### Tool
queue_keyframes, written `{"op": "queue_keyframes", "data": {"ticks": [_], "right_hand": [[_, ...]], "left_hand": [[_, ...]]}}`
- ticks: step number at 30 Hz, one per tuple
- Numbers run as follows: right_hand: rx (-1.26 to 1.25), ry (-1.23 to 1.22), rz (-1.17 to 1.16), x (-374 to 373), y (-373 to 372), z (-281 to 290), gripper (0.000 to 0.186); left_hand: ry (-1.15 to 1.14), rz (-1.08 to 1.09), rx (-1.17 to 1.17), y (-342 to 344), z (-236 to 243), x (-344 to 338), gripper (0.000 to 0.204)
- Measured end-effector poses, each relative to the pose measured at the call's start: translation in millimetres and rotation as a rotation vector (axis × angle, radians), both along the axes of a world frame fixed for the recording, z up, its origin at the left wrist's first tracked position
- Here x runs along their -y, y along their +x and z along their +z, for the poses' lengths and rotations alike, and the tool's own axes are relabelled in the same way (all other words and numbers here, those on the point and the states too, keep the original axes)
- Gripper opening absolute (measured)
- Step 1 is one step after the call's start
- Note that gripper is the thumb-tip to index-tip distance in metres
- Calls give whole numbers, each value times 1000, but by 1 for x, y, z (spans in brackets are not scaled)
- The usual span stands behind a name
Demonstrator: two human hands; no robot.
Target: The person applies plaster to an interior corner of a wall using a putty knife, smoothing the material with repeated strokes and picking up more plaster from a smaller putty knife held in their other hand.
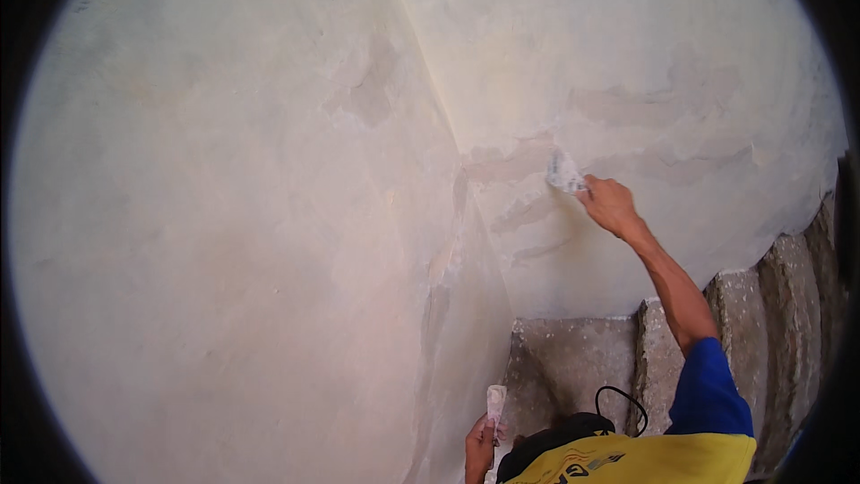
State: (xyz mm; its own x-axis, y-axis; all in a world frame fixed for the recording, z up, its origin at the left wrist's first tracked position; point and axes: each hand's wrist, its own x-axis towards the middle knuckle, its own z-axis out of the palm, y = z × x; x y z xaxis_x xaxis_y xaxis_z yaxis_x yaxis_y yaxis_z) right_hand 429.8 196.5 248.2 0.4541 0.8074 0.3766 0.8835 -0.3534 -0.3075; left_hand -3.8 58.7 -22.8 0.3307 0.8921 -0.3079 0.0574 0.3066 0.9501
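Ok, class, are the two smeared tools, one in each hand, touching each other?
Apart. The head view shows pale wall between the wide blade in the right hand, higher up, and the narrow tool in the left hand, lower down.

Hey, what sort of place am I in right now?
Probably an unfinished stairwell: rough steps at lower right, pale walls with darker patches, and a smeared flat blade in the right hand.

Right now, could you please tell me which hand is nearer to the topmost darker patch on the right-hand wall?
Right: the right hand is below the patch, holding a scraper; the left hand is far lower and further left.
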Motion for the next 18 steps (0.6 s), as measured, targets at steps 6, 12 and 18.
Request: {"op": "queue_keyframes", "data": {"ticks": [6,12,18], "right_hand": [[-418,110,0,74,-15,35,30],[-1104,176,540,82,-53,13,47],[-2193,125,679,78,-98,-144,28]], "left_hand": [[46,-34,22,-3,-1,1,36],[44,-19,-31,4,8,1,35],[81,45,-33,-4,9,7,36]]}}
